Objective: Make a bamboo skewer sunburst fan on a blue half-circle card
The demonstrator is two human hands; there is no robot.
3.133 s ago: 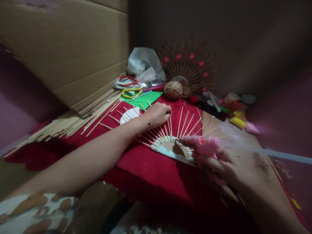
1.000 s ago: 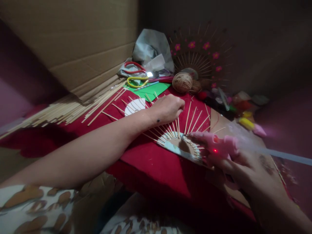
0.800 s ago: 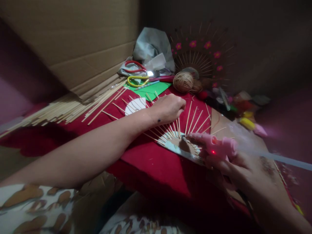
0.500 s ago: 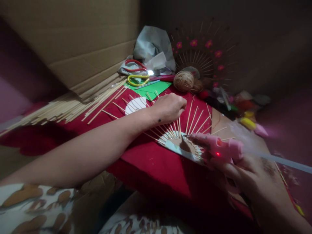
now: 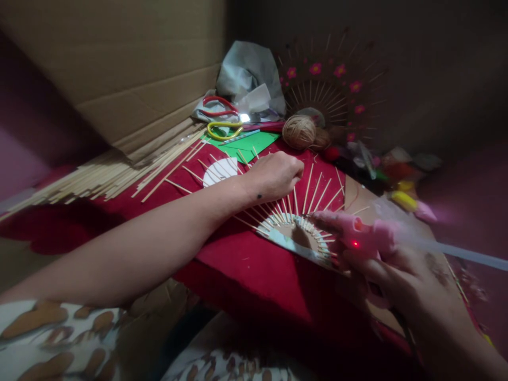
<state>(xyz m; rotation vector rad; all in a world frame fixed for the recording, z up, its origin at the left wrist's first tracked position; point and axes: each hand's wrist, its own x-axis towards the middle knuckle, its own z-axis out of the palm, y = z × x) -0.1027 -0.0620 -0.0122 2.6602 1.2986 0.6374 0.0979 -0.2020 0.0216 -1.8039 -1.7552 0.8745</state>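
My left hand [image 5: 275, 173] is closed above the red cloth, its fingers around the upper end of a thin wooden stick [image 5: 295, 202]. The stick's lower end meets the curved edge of a half-round piece [image 5: 286, 243] with a pale blue patterned rim. Many similar sticks fan out from that edge. My right hand [image 5: 400, 280] grips a pink glue gun [image 5: 363, 231] with a red light lit. Its nozzle is just right of the held stick's base, over the fanned sticks. A long translucent glue stick [image 5: 464, 253] juts from its back.
Loose wooden sticks [image 5: 99, 172] lie at the left by a cardboard panel [image 5: 154, 58]. Behind my left hand are a white round piece [image 5: 218, 172], scissors [image 5: 224, 129], green paper [image 5: 250, 148] and twine [image 5: 298, 131]. A flowered fan-shaped piece [image 5: 317, 70] stands at the back.
The glue gun has moved slightly right and up, away from the base of the held stick. That stick leans a little differently. My left hand has stayed almost still.
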